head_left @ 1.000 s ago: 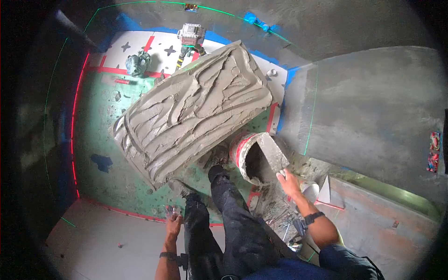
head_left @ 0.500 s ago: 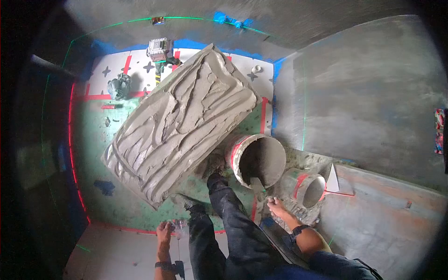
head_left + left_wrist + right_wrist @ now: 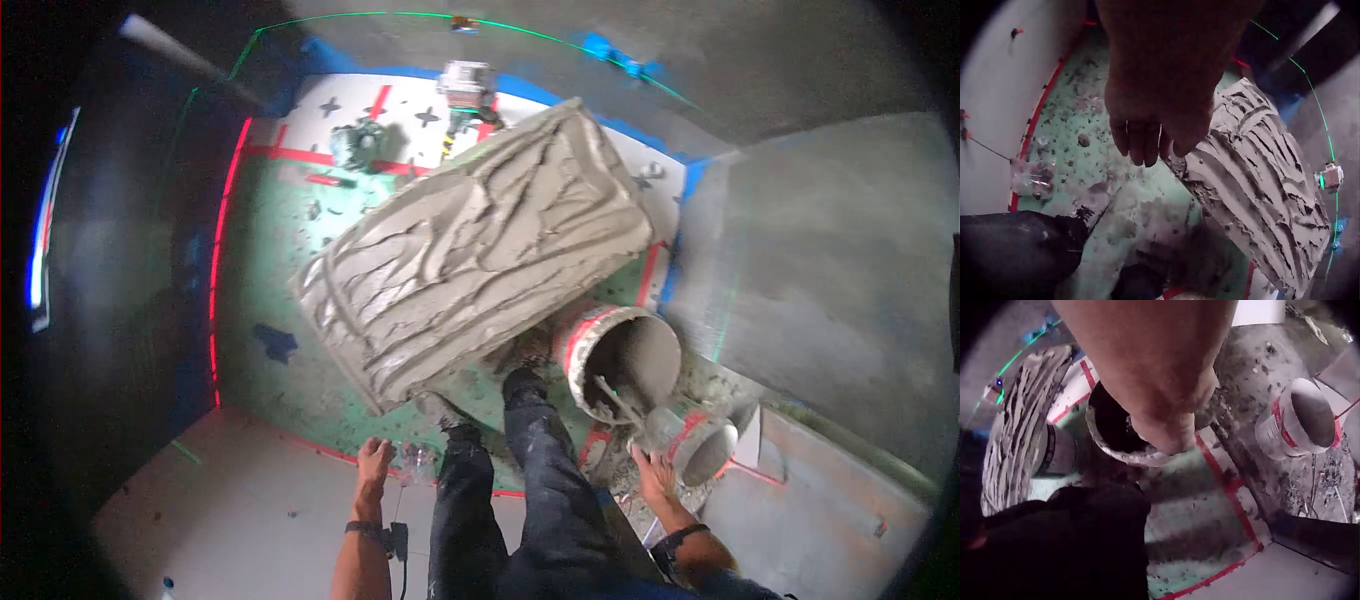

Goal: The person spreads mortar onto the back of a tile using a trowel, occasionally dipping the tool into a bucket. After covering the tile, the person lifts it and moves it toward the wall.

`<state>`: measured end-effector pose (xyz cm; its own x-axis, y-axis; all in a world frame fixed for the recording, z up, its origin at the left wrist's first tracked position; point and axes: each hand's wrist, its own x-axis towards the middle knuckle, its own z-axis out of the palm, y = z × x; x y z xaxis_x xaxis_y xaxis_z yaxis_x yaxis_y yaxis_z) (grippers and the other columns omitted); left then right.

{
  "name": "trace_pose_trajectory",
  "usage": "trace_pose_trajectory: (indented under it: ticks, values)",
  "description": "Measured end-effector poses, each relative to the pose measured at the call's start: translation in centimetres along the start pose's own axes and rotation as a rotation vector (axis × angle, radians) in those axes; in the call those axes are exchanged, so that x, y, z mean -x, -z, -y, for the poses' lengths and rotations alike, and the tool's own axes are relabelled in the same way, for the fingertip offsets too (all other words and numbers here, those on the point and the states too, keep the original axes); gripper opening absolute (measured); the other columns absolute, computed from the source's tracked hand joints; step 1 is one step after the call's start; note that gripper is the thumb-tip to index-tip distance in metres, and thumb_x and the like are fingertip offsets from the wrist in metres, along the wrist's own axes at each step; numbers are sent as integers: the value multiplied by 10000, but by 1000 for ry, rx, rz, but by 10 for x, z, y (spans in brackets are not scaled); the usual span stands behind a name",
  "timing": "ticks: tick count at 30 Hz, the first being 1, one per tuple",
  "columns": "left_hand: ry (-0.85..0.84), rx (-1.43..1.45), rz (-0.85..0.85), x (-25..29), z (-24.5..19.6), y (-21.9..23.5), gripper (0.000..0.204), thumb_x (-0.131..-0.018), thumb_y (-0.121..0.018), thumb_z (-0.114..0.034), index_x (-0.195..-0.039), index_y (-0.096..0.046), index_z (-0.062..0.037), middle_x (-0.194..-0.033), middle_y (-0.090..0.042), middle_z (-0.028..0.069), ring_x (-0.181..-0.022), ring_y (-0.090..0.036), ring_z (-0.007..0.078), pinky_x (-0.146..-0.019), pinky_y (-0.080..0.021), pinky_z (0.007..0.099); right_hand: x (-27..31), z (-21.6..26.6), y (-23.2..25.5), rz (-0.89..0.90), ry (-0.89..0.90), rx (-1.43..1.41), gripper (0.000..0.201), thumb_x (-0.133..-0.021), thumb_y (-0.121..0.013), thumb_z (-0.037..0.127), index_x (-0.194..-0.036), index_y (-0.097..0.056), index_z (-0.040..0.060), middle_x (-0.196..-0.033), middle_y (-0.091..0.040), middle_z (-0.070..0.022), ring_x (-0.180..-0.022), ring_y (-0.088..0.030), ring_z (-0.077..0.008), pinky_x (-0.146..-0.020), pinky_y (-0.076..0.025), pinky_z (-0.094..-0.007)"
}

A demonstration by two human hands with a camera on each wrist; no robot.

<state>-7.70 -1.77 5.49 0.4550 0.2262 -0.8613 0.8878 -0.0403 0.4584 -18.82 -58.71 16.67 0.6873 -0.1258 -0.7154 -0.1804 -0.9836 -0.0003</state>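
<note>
My right hand (image 3: pixel 655 472) holds a trowel (image 3: pixel 618 398) at the front rim of the large bucket (image 3: pixel 655 360); its blade reaches into the bucket's mouth. In the right wrist view the fingers are curled over the rim area, and the handle is hidden. The bucket's inner wall is smeared with grey mortar. My left hand (image 3: pixel 375 462) hangs empty with loosely bent fingers, above the floor near a clear plastic bag (image 3: pixel 415 462). Ahead lies a large slab (image 3: pixel 480 250) covered in thick, ridged grey mortar.
A smaller bucket (image 3: pixel 705 450) stands right of the large one. Another bucket (image 3: pixel 1057 450) shows beneath the slab's edge. At the back are a laser level (image 3: pixel 467 85) on a stand and a crumpled bag (image 3: pixel 357 145). Grey walls rise at the back and right.
The trowel has gone from above the bucket's mouth down into it, and my right hand has lowered toward me. My left hand stays low and empty. The head view has shifted.
</note>
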Motion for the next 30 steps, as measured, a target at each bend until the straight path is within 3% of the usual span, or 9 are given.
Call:
trace_pose_trajectory:
  ticks: [7, 8, 11, 14, 17, 21, 23, 26, 30]
  values:
    - [-87, 28, -204, -53, 35, 25, 319, -925, -588, -255, -1101, -593, 11, -859, -593, 17, -740, -532, 109, -649, -439, 271, -26, 8, -57, 312, -40, -96, 691, -738, -668, 113, -1367, -383, 104, -1217, -517, -226, -1122, -508, -435, -947, -421, -512]
    - [-62, 18, -244, -60, 30, 25, 397, -918, -574, -296, -1149, -589, 26, -995, -615, 86, -887, -558, 176, -763, -447, 317, -30, 6, -48, 312, -30, -89, 691, -738, -668, 113, -1367, -383, 104, -1217, -517, -226, -1122, -508, -435, -947, -421, -512]
    - [-14, 80, -336, -66, 11, 14, 502, -916, -545, -361, -1216, -573, 40, -1155, -628, 156, -1050, -581, 243, -886, -452, 358, -71, 11, 38, 149, -89, -217, 613, -840, -627, 304, -1363, -412, 68, -1306, -484, -263, -1193, -462, -451, -1015, -376, -493]
    - [29, 110, -286, -67, -5, 5, 601, -925, -508, -451, -1304, -512, 16, -1262, -573, 163, -1133, -542, 259, -948, -414, 359, -184, -30, 95, -454, 110, -192, 562, -910, -556, 277, -1376, -396, 7, -1308, -476, -274, -1192, -463, -438, -1004, -378, -482]
    - [94, 335, -222, -87, 15, -16, 691, -924, -474, -572, -1353, -453, -31, -1365, -481, 95, -1231, -460, 260, -1016, -345, 420, -316, -38, 183, -626, -13, -388, 536, -966, -480, 351, -1363, -406, -2, -1352, -460, -253, -1253, -428, -407, -1061, -327, -435]
    - [31, 427, -207, -75, 0, -31, 530, -937, -462, -567, -1137, -567, -87, -1142, -552, 35, -1068, -510, 191, -923, -384, 367, -441, -56, 227, -517, -140, -459, 722, -958, -379, 542, -1391, -377, -35, -1405, -417, -263, -1315, -381, -394, -1085, -304, -429]
    - [9, 431, -285, -79, -4, -38, 436, -940, -468, -561, -976, -574, -139, -926, -505, -6, -881, -490, 152, -813, -391, 318, -467, -52, 241, -242, -217, -706, 836, -928, -316, 650, -1391, -391, -42, -1434, -389, -259, -1347, -353, -378, -1098, -290, -417]
    - [-148, 584, -289, -90, -5, -43, 431, -944, -466, -552, -960, -565, -133, -917, -499, -8, -875, -486, 153, -810, -382, 312, -476, -38, 232, -246, -241, -780, 863, -918, -297, 676, -1377, -416, -45, -1437, -394, -249, -1355, -349, -367, -1101, -285, -410]
    - [-188, 589, -212, -101, 8, -41, 618, -966, -389, -560, -1319, -496, -65, -1325, -519, 63, -1209, -482, 219, -1039, -335, 371, -462, -34, 238, -165, -142, -711, 853, -926, -298, 662, -1373, -412, -55, -1423, -418, -242, -1349, -365, -352, -1098, -291, -390]
